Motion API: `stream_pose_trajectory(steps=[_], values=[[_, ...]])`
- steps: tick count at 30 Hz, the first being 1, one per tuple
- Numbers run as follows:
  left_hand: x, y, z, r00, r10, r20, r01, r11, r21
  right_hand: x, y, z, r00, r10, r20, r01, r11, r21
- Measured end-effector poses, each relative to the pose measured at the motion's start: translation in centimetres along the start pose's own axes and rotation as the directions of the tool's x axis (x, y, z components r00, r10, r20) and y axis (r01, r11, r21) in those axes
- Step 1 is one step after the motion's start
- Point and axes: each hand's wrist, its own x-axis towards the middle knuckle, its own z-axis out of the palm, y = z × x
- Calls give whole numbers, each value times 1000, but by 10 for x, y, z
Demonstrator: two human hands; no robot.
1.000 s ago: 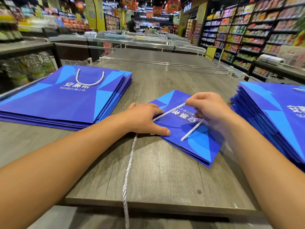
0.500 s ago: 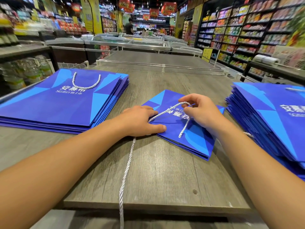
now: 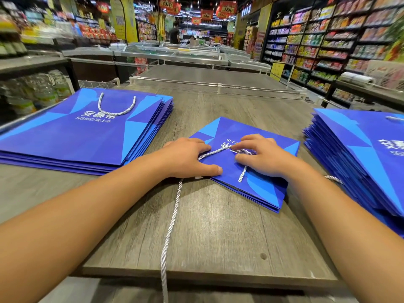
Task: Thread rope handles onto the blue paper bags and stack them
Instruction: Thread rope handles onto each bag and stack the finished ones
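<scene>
My right hand (image 3: 265, 157) pinches the white twisted rope (image 3: 172, 217) on the flat blue paper bag (image 3: 260, 184). My left hand (image 3: 188, 158) presses flat beside it. Tall blue bag stacks (image 3: 87, 134) sit on both sides of the grey wooden table (image 3: 218, 237).

The table (image 3: 218, 237) has a grey wood-grain top, and one small dark round spot shows near its front edge. On its left side lies a flat stack of blue paper bags (image 3: 87, 136); the top bag has a white rope handle. On the right side lies a second, taller stack of blue bags (image 3: 360, 162). Between them, a small pile of blue bags (image 3: 258, 186) lies at an angle. A long white rope (image 3: 170, 226) runs across the wood and hangs over the front edge.
</scene>
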Motion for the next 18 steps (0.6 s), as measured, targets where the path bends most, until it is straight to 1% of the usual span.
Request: stream_pose_trajectory(steps=[2,5,7,8,10,12,13,14,16,17,18], values=[[-2,1,-1,1000,2,5,-2,1000,4,2,-1,2,999,34,25,-33,998,-45],[-2,1,0,1000,2,5,-2,1000,4,7,0,5,999,41,19,-40,996,-79],[-1,0,1,1000,-11,-4,11,1000,-3,7,3,4,1000,10,-10,-10,1000,-30],[1,-1,2,1000,-27,-8,27,1000,0,7,4,3,998,-6,-59,8,999,41],[4,-5,4,997,-77,-28,78,996,46,6,3,-1,978,32,-204,9,981,194],[8,-8,6,989,-132,-74,139,985,100,5,4,-5,945,122,-304,-50,971,234],[9,-10,6,983,-156,-92,166,980,114,6,7,-7,935,185,-302,-119,967,225],[10,-12,7,979,-176,-101,188,975,120,6,10,-8,929,257,-265,-210,958,194],[10,-14,8,975,-199,-98,210,971,114,2,15,-9,915,376,-147,-370,927,70],[10,-15,8,975,-202,-97,212,972,104,0,15,-9,909,406,-96,-405,914,31],[10,-15,8,975,-202,-97,211,973,95,0,15,-8,910,408,-65,-407,913,28]])
